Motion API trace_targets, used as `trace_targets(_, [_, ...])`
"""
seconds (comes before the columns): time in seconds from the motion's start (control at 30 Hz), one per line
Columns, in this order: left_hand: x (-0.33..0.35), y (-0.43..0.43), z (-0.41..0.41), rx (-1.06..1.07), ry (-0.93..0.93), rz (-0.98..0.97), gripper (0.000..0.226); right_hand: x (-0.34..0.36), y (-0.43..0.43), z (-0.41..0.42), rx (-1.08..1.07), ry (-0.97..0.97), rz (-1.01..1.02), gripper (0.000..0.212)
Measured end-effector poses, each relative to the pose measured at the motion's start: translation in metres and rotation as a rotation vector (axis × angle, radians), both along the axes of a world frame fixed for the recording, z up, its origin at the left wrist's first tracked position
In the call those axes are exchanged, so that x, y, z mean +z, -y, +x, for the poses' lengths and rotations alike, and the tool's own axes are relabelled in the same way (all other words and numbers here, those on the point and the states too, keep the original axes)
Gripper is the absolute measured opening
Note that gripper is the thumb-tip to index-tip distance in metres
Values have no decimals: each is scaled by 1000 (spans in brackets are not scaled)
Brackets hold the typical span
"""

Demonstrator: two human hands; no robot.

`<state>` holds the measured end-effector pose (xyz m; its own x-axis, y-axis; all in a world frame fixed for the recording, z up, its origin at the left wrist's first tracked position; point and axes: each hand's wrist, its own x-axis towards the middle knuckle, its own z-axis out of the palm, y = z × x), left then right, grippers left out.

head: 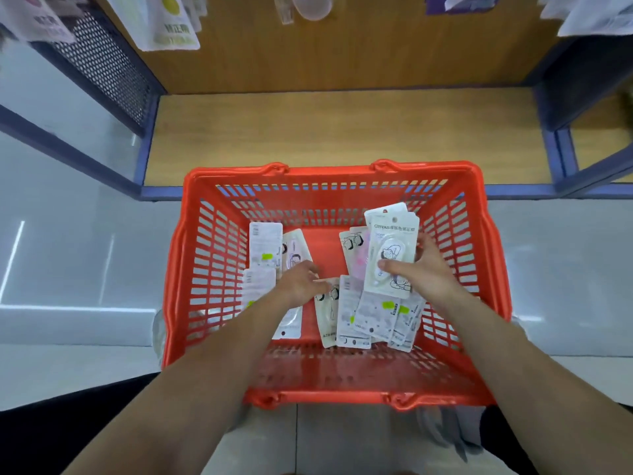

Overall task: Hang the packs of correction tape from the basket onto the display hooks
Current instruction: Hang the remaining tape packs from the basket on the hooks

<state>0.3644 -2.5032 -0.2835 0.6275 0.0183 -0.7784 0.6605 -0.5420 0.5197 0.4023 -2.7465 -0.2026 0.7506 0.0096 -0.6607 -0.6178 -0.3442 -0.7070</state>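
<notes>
A low wood-grain display shelf (342,132) stands behind a slotted orange-red plastic shopping basket (212,255). White card-backed packs of correction tape (373,313) lie scattered on the basket's bottom (several face down). The right hand (424,269) pinches a small upright stack of packs (390,248), thumb in front. The left hand (301,281) reaches over the loose packs, fingers relaxed, gripping nothing.

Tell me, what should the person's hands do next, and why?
Probably the left hand should pinch the loose pack just ahead of it and add it to the stack the right hand grips, since many packs lie in the basket.
</notes>
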Motion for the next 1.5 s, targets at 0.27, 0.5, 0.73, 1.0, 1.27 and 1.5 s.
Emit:
trace_targets(0.27, [-1,-21,-6,-20,5,7,31,-5,-15,-1,1,-39,27,66])
trace_targets(0.5, [104,-59,-2,232,68,-67,66,41,-36,-11,77,1,124,65])
trace_targets(0.73, [233,-60,-21,418,340,-193,42,132,-44,-17,143,164,164,65])
trace_targets(1.0, [349,-38,-52,560,480,-508,44,254,-15,-21,139,312,132,71])
trace_targets(1.27, [373,2,-65,668,618,-640,33,282,-11,-52,30,276,207,57])
trace_targets(1.5, [366,23,-48,705,620,-687,52,287,-30,-46,92,290,402,30])
